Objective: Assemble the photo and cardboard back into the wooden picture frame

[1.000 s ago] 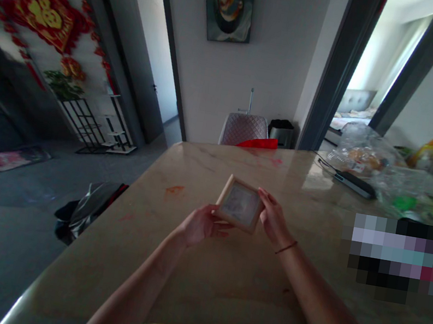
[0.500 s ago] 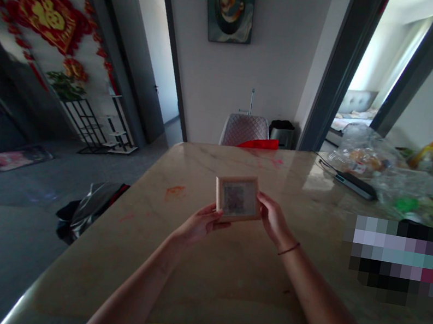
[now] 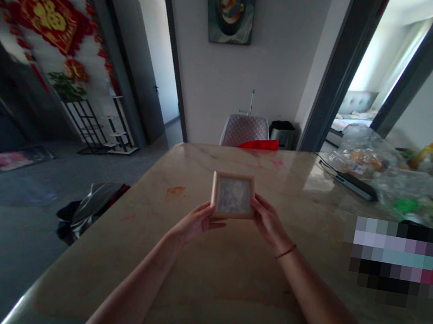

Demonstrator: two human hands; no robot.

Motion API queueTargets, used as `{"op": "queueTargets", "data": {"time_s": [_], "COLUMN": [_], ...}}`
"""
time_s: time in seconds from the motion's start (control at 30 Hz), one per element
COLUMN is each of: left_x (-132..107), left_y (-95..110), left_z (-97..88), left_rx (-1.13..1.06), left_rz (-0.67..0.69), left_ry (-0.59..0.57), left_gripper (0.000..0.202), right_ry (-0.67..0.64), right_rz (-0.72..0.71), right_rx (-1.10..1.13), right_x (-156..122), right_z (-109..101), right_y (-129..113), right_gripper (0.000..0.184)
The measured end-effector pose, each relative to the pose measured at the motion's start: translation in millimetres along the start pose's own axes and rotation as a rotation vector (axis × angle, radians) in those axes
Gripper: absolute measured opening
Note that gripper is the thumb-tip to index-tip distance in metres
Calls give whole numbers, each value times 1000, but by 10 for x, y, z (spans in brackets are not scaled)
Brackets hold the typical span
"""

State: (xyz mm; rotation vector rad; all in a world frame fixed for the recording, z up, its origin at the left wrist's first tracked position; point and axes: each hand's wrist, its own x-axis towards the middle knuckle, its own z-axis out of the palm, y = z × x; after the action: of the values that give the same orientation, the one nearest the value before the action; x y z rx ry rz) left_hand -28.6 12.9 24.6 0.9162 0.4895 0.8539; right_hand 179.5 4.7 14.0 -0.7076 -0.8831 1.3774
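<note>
Between my two hands is a small picture frame (image 3: 234, 196) with a light wooden border and a blurred grey picture inside. My left hand (image 3: 197, 221) grips its lower left corner, thumb at the front edge and fingers beneath. My right hand (image 3: 268, 221) holds the right edge near the lower corner, with part of the fingers hidden behind it. The frame is held up over the marble-look table (image 3: 230, 280), its face tilted towards me.
Plastic bags (image 3: 372, 149) crowd the table's right side, beside a long black device (image 3: 356, 185) with a cord. A pixelated patch covers things at the right edge. A padded chair (image 3: 246, 129) stands beyond the far edge, and a dark bag (image 3: 97, 205) lies left.
The picture frame has shifted slightly left and turned to sit more level and square to me. Both hands moved along with it and keep their hold.
</note>
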Motion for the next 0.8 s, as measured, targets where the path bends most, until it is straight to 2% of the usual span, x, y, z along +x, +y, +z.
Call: {"op": "queueTargets", "data": {"time_s": [0.13,0.23,0.3,0.4,0.5,0.6,0.7,0.8], "left_x": [12,5,-3,-15,-26,-34,-32,-24], "left_y": [-1,-40,-71,-93,-85,-65,-55,-81], "left_z": [-22,-64,-95,-116,-93,-51,-33,-47], "left_rx": [-138,-135,-147,-164,-149,-176,-196,-171], "left_rz": [-169,-307,-340,-352,-411,-457,-462,-456], "left_ry": [-110,-222,-264,-231,-194,-215,-231,-177], "left_gripper": [58,58,53,48,43,37,35,33], "right_ry": [-46,-89,-132,-184,-162,-149,-166,-188], "right_rz": [3,7,15,15,25,45,40,6], "right_rx": [23,28,25,19,-27,-60,-67,-91], "right_x": [-17,-39,-59,-89,-97,-89,-86,-88], "right_z": [35,70,92,112,113,106,111,122], "right_y": [39,38,14,-29,-35,-3,27,36], "right_gripper": [29,28,27,28,33,36,34,32]}}
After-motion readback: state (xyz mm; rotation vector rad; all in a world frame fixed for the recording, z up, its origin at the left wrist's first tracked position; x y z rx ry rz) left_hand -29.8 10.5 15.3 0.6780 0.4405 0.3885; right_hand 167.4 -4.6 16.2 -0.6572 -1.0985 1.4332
